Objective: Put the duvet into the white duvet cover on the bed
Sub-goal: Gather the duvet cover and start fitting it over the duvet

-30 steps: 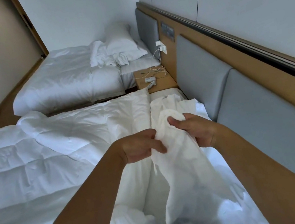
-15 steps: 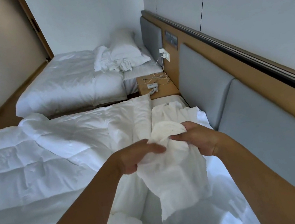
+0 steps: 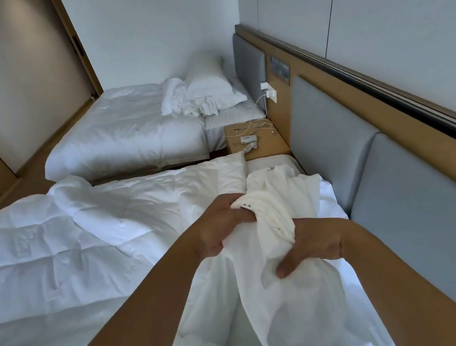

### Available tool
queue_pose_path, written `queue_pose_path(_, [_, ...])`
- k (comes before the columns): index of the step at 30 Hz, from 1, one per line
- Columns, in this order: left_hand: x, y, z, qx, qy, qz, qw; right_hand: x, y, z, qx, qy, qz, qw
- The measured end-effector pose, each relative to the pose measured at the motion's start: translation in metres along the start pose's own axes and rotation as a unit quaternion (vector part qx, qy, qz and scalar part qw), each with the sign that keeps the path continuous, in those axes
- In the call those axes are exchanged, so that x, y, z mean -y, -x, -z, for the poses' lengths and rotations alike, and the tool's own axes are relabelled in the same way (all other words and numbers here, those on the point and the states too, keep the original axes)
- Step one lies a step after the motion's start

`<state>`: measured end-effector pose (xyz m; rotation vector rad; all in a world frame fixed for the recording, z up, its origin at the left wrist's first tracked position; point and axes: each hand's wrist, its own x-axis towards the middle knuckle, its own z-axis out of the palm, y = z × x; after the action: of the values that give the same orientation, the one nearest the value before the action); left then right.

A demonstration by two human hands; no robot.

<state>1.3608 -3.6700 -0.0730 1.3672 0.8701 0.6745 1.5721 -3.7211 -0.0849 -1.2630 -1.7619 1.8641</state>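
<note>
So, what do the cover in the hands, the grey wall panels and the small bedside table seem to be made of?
The duvet cover: thin woven cloth, likely cotton, matte white; it bunches in fine creases. The grey panels: padded, smooth matte covering, fabric or faux leather, I cannot tell. The bedside table: wood or wood-look laminate, light tan, smooth.

The duvet cover is white, creamier where bunched, with small dark dots at one edge. The duvet is white with stitched squares. The headboard panels are grey, the nightstand tan.
</note>
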Motion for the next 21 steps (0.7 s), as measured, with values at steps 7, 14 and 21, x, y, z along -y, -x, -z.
queue_pose_path(7, [0.011,0.006,0.008,0.063,-0.014,0.072,0.995,0.000,-0.008,0.010,-0.198,-0.151,0.104,0.963])
queue_pose_path(14, [0.018,0.006,-0.022,0.076,-0.138,-0.006,0.987,0.013,-0.022,0.012,-0.276,-0.187,0.129,0.934])
queue_pose_path(21, [0.000,-0.006,0.006,-0.028,0.046,-0.012,0.998,-0.005,0.010,0.032,0.050,0.034,-0.015,0.998])
